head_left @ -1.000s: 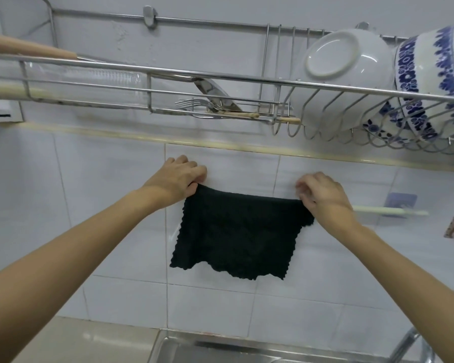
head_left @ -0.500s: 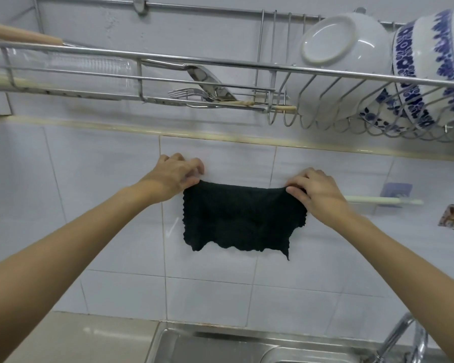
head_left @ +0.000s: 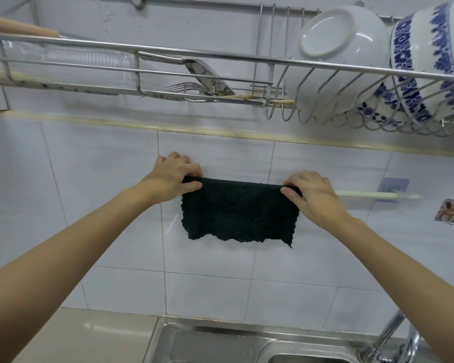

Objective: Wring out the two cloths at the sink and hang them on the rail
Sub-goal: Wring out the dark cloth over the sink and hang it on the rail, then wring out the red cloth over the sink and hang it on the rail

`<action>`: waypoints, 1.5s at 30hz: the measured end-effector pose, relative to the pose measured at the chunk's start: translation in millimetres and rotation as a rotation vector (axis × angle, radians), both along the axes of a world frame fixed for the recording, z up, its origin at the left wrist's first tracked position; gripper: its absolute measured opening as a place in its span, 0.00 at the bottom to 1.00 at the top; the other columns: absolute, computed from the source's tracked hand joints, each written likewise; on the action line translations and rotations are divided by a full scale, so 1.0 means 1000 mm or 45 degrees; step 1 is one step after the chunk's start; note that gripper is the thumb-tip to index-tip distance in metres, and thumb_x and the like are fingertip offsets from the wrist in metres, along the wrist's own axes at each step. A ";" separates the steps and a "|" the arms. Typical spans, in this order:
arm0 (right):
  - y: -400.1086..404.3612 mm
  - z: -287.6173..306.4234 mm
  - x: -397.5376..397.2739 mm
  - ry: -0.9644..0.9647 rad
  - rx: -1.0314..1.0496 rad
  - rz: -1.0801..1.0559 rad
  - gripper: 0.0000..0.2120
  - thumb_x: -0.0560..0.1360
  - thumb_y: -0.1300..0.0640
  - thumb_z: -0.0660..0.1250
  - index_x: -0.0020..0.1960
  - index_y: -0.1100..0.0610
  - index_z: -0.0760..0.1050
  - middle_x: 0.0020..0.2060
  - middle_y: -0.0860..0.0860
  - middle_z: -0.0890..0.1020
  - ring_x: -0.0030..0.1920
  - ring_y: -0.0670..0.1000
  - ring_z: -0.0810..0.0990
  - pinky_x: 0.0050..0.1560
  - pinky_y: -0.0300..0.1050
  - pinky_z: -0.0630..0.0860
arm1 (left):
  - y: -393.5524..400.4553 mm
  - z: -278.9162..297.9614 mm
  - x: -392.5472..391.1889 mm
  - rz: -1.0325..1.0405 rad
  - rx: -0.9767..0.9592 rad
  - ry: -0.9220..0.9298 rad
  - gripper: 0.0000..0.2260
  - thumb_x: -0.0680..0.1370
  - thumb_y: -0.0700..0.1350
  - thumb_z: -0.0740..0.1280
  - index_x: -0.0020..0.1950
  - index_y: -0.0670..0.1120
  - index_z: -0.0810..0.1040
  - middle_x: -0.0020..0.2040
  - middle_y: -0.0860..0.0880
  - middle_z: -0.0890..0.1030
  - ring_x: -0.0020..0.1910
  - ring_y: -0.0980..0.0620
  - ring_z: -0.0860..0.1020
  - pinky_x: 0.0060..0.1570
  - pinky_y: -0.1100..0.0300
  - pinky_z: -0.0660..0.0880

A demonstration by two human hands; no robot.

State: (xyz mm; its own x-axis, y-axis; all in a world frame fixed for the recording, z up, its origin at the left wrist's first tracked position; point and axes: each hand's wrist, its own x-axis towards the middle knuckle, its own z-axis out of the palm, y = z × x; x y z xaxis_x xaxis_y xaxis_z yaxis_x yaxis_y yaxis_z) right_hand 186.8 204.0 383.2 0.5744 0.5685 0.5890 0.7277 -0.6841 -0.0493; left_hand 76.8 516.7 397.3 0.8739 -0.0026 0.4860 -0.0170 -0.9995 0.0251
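While both grips (head_left: 174, 176) (head_left: 313, 196) pinch its top corners | dark cloth (head_left: 237, 213) hangs between.

No readable text, brand, number or label anywhere in view. Only unlettered marks: blue floral pattern on the bowl (head_left: 430, 61) in the dish rack (head_left: 220, 55), and a small picture sticker (head_left: 451, 210) on the tiled wall (head_left: 89, 205), too blurred to show any writing.
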 end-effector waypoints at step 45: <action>-0.407 -0.402 -0.159 1.534 0.049 -0.470 0.11 0.75 0.62 0.63 0.58 0.58 0.71 0.47 0.49 0.79 0.45 0.51 0.79 0.50 0.43 0.74 | -0.542 -0.416 -0.095 0.144 -1.681 1.670 0.14 0.76 0.48 0.69 0.59 0.47 0.72 0.52 0.50 0.77 0.52 0.52 0.75 0.43 0.61 0.74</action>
State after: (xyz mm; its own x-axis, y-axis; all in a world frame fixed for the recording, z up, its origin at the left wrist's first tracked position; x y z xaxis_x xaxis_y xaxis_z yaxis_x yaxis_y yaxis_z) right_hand 27.3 -202.7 -18.6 0.8779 0.2543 -0.4057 -0.0267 -0.8200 -0.5718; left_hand -18.2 -25.2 -18.2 0.6144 -0.1555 -0.7735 0.7094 -0.3202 0.6279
